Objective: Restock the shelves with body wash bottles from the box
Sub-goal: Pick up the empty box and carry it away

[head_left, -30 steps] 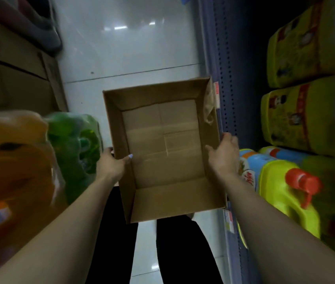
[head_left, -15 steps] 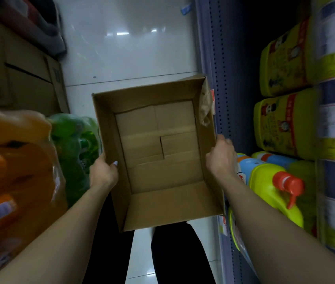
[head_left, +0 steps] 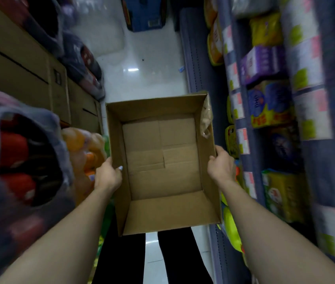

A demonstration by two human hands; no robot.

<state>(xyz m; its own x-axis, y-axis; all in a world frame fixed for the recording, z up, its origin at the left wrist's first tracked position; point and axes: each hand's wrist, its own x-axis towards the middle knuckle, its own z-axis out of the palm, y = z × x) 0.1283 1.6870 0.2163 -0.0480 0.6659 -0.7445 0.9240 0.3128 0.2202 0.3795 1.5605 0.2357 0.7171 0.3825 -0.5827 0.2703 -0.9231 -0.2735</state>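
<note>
I hold the open brown cardboard box [head_left: 162,160] in front of me over the aisle floor, my left hand [head_left: 108,177] and right hand [head_left: 221,167] clamped on its side walls. Empty, it should feel light and flexible, so I grip mid-wall.

Stacked cardboard cartons [head_left: 25,64] left — orange drink bottles [head_left: 82,152] below; blue crate [head_left: 144,13] on white floor [head_left: 142,58].

Brown cardboard box [head_left: 162,167] (open-topped, nothing inside) held level beside the shelves [head_left: 242,119].
</note>
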